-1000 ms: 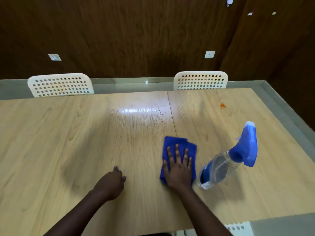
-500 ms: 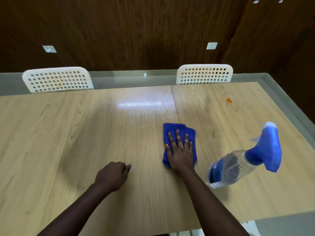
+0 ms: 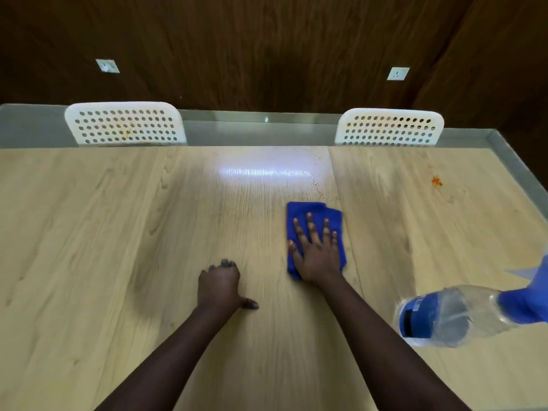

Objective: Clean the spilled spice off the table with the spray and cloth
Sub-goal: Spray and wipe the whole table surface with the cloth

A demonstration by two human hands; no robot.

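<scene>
2 white perforated chairs at the table's far edge, dark wood-panel wall behind (two wall sockets on it).

Walls: dark wood panels carried two white sockets.
Furniture: two white perforated chairs stood behind the pale tabletop.
Light: a glare patch lay on the tabletop.

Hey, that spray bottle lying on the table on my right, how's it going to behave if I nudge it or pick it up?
The spray bottle lies on its side and has a round clear body, so a nudge could probably roll it. It looks mostly empty, so likely light. The thin plastic may dent under a firm squeeze; the blue trigger head seems the steadier grip.
</scene>
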